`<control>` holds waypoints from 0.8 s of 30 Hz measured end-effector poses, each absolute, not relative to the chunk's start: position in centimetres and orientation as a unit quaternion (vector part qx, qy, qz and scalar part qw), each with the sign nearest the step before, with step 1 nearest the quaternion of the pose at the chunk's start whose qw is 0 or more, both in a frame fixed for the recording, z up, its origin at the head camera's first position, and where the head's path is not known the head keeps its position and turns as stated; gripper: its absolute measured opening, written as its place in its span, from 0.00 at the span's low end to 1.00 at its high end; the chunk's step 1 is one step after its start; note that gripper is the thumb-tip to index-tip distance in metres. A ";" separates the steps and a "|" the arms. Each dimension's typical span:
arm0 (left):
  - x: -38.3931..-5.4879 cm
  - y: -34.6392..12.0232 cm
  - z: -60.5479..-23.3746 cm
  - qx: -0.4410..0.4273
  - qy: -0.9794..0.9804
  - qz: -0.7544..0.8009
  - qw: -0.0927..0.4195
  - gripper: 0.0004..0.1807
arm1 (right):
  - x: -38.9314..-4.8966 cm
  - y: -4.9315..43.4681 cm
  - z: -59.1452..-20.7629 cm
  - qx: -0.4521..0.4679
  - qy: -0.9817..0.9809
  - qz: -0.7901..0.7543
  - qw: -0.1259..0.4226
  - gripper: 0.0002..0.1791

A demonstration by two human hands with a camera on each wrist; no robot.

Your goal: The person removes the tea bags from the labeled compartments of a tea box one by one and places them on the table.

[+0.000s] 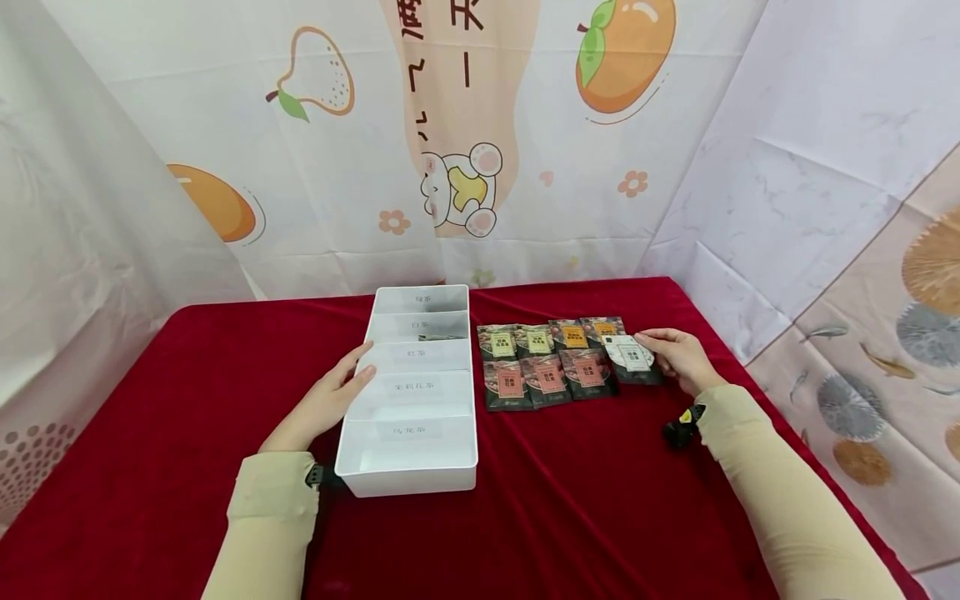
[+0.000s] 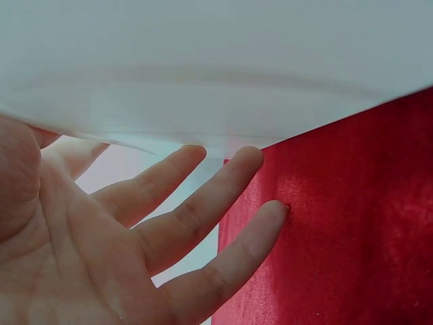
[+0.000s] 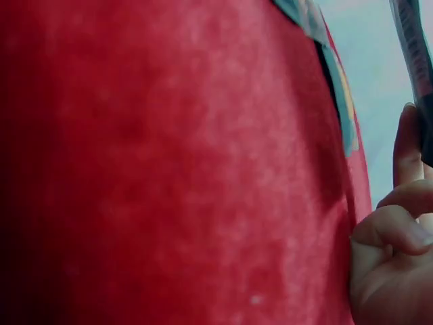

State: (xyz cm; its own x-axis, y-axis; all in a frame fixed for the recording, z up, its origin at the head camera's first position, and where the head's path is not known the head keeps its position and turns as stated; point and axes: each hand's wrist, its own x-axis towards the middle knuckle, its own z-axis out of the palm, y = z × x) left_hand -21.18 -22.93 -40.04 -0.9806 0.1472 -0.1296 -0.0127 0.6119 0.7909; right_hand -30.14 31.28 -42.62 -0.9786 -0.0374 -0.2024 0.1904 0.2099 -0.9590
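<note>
A long white divided box (image 1: 407,482) stands left of centre, its several compartments marked with printed Chinese labels. My left hand (image 1: 330,398) rests against its left side, thumb and index fingertip over the rim. In the left wrist view, the other fingers (image 2: 203,210) are spread and nearly straight by the box wall. At the right end of the laid-out tea sachets, my right hand (image 1: 681,358) pinches a white-and-black tea sachet (image 1: 632,357) by its upper right corner. This sachet tilts up from the cloth; its dark edge (image 3: 414,54) shows in the right wrist view.
Two rows of tea sachets lie right of the box: yellow-green ones (image 1: 497,342), orange ones (image 1: 572,335) and red ones (image 1: 510,383). A sachet edge (image 1: 442,337) shows in the second compartment from the back. Red cloth (image 1: 585,492) covers the table; printed curtains (image 1: 337,192) hang behind.
</note>
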 end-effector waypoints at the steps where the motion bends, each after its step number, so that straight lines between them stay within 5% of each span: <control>1: -21.2 -22.9 -40.0 0.037 0.893 0.438 0.091 0.37 | -30.2 31.3 -42.7 0.048 0.771 -0.628 0.092 0.05; 12: -21.1 -23.1 -40.0 0.038 0.893 0.440 0.088 0.36 | -30.7 31.3 -43.4 0.032 0.799 -0.591 0.106 0.01; 24: -21.1 -22.9 -39.9 0.038 0.895 0.434 0.096 0.37 | -30.7 31.3 -43.7 0.039 0.816 -0.565 0.112 0.19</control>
State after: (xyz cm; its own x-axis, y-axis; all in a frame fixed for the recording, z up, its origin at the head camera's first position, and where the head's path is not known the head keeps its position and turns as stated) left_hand -21.11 -22.89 -39.94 -0.9789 0.1507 -0.1382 -0.0153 0.6199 0.7845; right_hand -30.73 31.26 -43.73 -0.9718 -0.0631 -0.2272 0.1905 0.3579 -0.9141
